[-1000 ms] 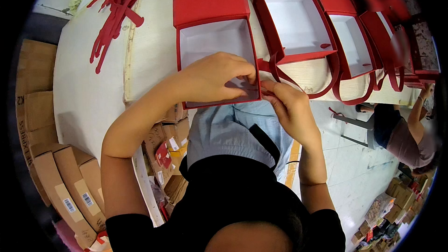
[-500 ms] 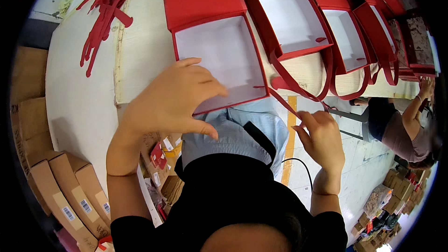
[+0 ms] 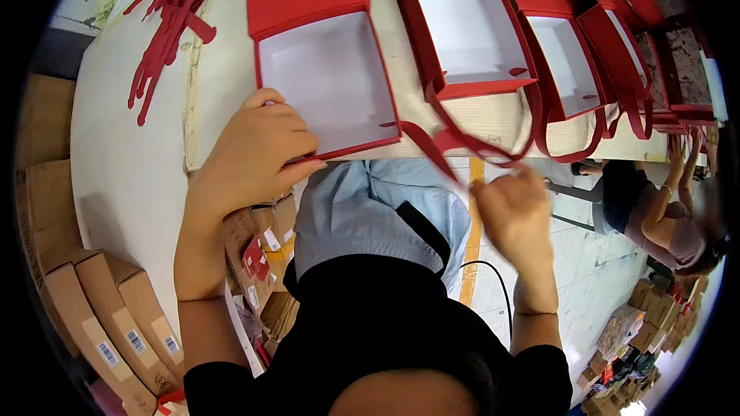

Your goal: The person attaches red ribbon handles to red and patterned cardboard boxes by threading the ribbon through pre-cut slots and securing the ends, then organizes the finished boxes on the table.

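Head view: 2 bare hands at 1 pale worktable (image 3: pixel 220 88). 1 red box (image 3: pixel 327 77), white inside, lid open, lies at the table's front edge, btwn the hands & a bit L of centre. L hand (image 3: pixel 266 142) grips its near L corner, fingers over the L wall, thumb at the front rim. R hand (image 3: pixel 512 212), motion-blurred, is curled w/ fingers together, pinching 1 red ribbon (image 3: pixel 424 148) that runs from the box's near R corner. To the R, 3 more open boxes (image 3: pixel 466 35) in a row, white inside, ea. w/ a ribbon loop at its front; others beyond are too dim to count. Upper L: 1 ribbon heap (image 3: pixel 179 19), strips too tangled to count. Lower L: 3 brown cartons (image 3: pixel 123 312), 1 barcode label ea. Far R: 1 other person (image 3: pixel 647 219), 2 hands raised by the table edge.
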Action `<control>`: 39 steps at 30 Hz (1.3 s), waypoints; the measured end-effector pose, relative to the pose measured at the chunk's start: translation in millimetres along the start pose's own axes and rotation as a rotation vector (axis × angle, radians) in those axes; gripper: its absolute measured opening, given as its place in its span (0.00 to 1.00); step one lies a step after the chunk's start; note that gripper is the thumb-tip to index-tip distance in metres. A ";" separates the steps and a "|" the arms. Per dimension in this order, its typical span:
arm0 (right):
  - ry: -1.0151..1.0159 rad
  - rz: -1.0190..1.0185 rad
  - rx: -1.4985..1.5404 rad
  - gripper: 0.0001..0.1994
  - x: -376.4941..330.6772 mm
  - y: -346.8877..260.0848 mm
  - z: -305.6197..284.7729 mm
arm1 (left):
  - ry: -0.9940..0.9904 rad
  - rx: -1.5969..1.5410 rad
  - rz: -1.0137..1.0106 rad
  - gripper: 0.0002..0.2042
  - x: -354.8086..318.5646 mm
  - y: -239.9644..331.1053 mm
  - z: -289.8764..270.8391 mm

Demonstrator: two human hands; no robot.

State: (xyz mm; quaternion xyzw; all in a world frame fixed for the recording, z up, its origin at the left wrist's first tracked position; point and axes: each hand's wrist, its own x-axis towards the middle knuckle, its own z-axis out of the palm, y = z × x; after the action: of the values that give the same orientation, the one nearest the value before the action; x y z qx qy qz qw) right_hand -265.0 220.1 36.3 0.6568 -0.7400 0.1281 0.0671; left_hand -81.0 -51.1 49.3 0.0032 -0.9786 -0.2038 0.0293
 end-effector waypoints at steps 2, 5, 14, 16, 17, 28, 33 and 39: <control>0.273 0.032 -0.259 0.07 11.2 23.7 -10.5 | 0.043 0.014 0.008 0.10 -2.8 -0.6 0.4; 0.413 0.169 -0.499 0.08 20.8 45.9 -27.2 | 0.047 -0.004 0.030 0.10 1.6 1.7 -1.6; 0.628 0.274 -0.741 0.07 38.0 58.3 -30.2 | 0.016 -0.048 0.039 0.11 -0.3 -2.4 1.0; 0.730 0.380 -0.433 0.06 19.9 61.6 -22.1 | 0.044 -0.051 0.035 0.11 -1.4 -1.5 1.9; 0.773 0.433 -0.277 0.06 8.4 58.1 -16.6 | 0.092 -0.053 0.045 0.10 0.3 -0.8 5.4; -0.566 0.372 0.910 0.06 -61.8 -13.4 35.9 | 0.497 -0.168 -0.020 0.09 -4.2 27.7 6.5; -0.299 0.504 1.442 0.10 -32.1 -61.6 67.1 | 0.347 -0.650 -0.353 0.08 -38.1 63.3 23.6; 0.365 0.996 2.458 0.09 30.7 -123.6 85.9 | 0.127 -1.138 -0.318 0.37 -61.5 79.7 135.2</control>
State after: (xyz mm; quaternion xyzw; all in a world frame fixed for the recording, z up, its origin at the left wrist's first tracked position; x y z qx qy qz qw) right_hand -140.8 154.0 -25.3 -0.0736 -0.2848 0.8021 -0.5197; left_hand -27.1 76.9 -46.1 0.1459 -0.6993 -0.6977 0.0539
